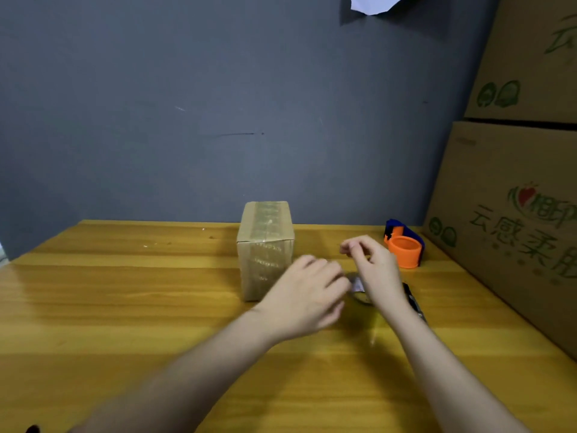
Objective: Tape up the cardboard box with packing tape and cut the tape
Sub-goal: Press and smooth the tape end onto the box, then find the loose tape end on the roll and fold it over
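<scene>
Two big printed cardboard cartons (512, 214) stacked at right; small brown cardboard box (265, 248), clear tape over top & front, stands mid wooden table (125, 307), prob. sealed. Left hand (307, 296), fingers curled, just right of box. Right hand (374, 264) pinches fingertips together w/ nothing visible between; orange-and-blue tape dispenser (404, 246) just behind it.

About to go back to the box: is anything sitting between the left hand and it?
Nothing visible. The left hand hovers just right of the cardboard box, with only bare table between them.
</scene>
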Demonstrator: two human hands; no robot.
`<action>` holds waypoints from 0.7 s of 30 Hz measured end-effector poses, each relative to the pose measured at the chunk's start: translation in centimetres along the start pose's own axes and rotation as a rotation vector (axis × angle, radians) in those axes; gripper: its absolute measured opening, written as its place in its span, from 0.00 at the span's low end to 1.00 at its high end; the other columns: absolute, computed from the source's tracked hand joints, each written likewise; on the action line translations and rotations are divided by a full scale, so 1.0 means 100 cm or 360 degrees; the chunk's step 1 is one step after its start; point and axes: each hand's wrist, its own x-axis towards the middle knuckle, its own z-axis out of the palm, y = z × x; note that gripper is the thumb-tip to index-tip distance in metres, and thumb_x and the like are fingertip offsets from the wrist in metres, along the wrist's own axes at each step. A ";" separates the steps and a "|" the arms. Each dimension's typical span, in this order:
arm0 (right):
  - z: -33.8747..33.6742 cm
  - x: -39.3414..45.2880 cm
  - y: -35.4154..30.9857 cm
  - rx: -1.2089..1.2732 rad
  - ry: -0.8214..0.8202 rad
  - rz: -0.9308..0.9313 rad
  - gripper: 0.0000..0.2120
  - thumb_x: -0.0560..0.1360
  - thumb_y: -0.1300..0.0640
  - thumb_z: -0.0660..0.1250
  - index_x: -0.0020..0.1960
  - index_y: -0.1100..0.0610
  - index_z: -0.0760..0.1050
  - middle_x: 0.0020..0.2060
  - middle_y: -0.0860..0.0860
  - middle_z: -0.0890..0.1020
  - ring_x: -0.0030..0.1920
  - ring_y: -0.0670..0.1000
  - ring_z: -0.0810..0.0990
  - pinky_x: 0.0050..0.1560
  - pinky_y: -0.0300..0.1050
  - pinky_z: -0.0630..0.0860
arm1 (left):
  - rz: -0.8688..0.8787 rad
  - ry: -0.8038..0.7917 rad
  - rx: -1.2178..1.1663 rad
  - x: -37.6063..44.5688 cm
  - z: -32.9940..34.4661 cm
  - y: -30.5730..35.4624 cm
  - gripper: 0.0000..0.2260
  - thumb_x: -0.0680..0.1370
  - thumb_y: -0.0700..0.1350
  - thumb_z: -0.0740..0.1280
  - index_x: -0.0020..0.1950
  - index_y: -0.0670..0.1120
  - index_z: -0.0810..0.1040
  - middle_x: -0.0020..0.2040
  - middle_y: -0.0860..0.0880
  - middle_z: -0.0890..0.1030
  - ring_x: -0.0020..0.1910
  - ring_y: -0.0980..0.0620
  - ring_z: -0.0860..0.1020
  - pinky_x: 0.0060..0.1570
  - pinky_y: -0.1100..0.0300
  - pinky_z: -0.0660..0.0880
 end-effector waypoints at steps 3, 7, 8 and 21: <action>-0.012 0.003 0.019 0.0035 0.0117 0.0111 0.11 0.79 0.57 0.59 0.43 0.50 0.78 0.40 0.43 0.83 0.46 0.47 0.82 0.51 0.50 0.77 | -0.0150 -0.0391 -0.0019 0.013 0.031 0.024 0.19 0.73 0.56 0.61 0.57 0.46 0.75 0.55 0.46 0.77 0.55 0.46 0.76 0.63 0.51 0.69; -0.016 -0.004 0.039 -0.0043 0.0082 0.0132 0.10 0.79 0.56 0.59 0.45 0.51 0.79 0.42 0.45 0.83 0.47 0.47 0.81 0.49 0.45 0.76 | -0.0220 -0.0597 -0.0147 0.025 0.056 0.037 0.23 0.75 0.58 0.62 0.62 0.42 0.72 0.61 0.43 0.75 0.65 0.44 0.70 0.73 0.47 0.53; -0.016 -0.005 0.044 -0.0014 0.0085 0.0151 0.10 0.79 0.55 0.60 0.45 0.51 0.79 0.42 0.46 0.83 0.48 0.48 0.81 0.50 0.45 0.76 | -0.0231 -0.0592 -0.0191 0.029 0.059 0.040 0.21 0.75 0.56 0.64 0.60 0.42 0.73 0.60 0.43 0.76 0.65 0.44 0.70 0.73 0.47 0.53; 0.001 -0.021 0.031 0.0591 -0.0106 0.0301 0.23 0.75 0.39 0.56 0.69 0.43 0.66 0.67 0.41 0.71 0.66 0.36 0.68 0.62 0.30 0.65 | -0.1012 0.0042 -0.1661 0.010 0.072 0.035 0.07 0.72 0.55 0.64 0.47 0.57 0.67 0.43 0.64 0.73 0.46 0.59 0.71 0.51 0.56 0.69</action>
